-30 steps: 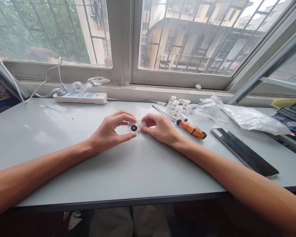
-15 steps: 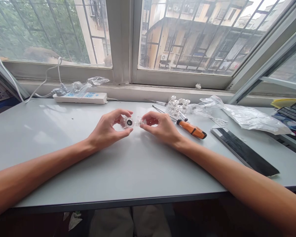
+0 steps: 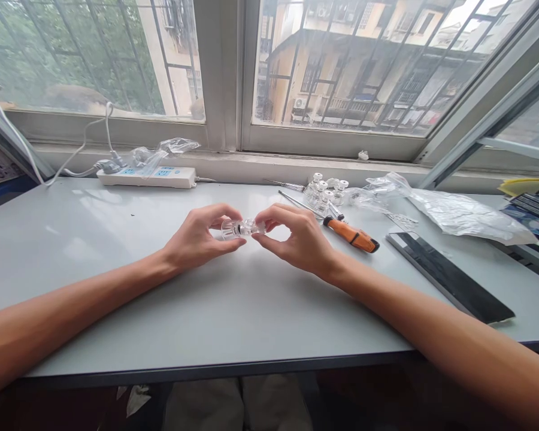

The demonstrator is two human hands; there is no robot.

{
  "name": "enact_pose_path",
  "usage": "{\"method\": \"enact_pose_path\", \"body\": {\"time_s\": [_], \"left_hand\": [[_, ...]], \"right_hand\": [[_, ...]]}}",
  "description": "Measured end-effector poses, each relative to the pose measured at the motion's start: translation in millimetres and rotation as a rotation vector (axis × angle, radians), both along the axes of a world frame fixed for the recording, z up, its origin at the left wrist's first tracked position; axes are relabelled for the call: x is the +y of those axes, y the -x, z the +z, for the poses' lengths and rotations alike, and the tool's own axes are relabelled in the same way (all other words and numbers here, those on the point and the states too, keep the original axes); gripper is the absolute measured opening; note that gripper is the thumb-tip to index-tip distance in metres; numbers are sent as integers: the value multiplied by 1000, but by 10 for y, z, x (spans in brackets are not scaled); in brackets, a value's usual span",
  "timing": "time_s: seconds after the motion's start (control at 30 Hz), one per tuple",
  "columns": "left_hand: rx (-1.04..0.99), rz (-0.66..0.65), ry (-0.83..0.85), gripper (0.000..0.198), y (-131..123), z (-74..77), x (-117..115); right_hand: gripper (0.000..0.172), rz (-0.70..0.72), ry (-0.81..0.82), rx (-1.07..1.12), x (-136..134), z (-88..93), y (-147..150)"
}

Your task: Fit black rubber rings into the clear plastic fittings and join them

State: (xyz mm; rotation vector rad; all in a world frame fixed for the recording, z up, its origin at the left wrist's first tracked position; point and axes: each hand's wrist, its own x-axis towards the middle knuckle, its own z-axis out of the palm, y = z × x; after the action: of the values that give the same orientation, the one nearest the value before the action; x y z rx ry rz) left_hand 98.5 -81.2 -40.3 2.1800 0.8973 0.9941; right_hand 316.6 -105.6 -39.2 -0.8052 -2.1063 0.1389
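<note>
The left hand (image 3: 195, 236) and the right hand (image 3: 299, 236) were held close together near the middle of a pale grey table (image 3: 94, 311), both curled rather than spread. Each pinched one end of a clear plastic fitting (image 3: 242, 228) between thumb and fingers. The fitting lay roughly level between them, with a dark ring visible inside its left part, and it looked like two clear pieces meeting end to end. I could not tell whether it touched the table.

Just right of the right hand lay an orange-handled screwdriver (image 3: 351, 234), its steel shaft pointing left and toward the far side. Beyond it stood a group of clear plastic fittings (image 3: 326, 191), with a thin screwdriver (image 3: 284, 184) lying to their left. A crumpled clear plastic bag (image 3: 458, 215) lay to the right of the group, and a long black-and-silver bar (image 3: 449, 275) lay slantwise nearer the right side. Along the far edge, to the left, sat a white power strip (image 3: 146, 177) with a small plastic wrapper (image 3: 175, 145) just behind it, below a barred window (image 3: 341, 72).
</note>
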Motion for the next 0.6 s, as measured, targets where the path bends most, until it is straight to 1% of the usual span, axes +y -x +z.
{"method": "enact_pose_path", "body": {"time_s": [0.23,0.3,0.4,0.5,0.6], "left_hand": [[-5,-50,24,27,23,-12,23],[-20,-63,34,28,25,-16,32],[-3,-67,31,27,19,-21,33],[69,-70,-23,28,15,-17,17],[153,-81,-86,32,19,-6,-3]], "right_hand": [[7,-6,-84,-68,-19,1,7],[6,-16,-77,-88,-24,0,1],[5,-45,-22,-119,-26,-9,-15],[17,-44,1,-159,-25,-16,-29],[26,13,-35,-245,-32,-9,-34]]}}
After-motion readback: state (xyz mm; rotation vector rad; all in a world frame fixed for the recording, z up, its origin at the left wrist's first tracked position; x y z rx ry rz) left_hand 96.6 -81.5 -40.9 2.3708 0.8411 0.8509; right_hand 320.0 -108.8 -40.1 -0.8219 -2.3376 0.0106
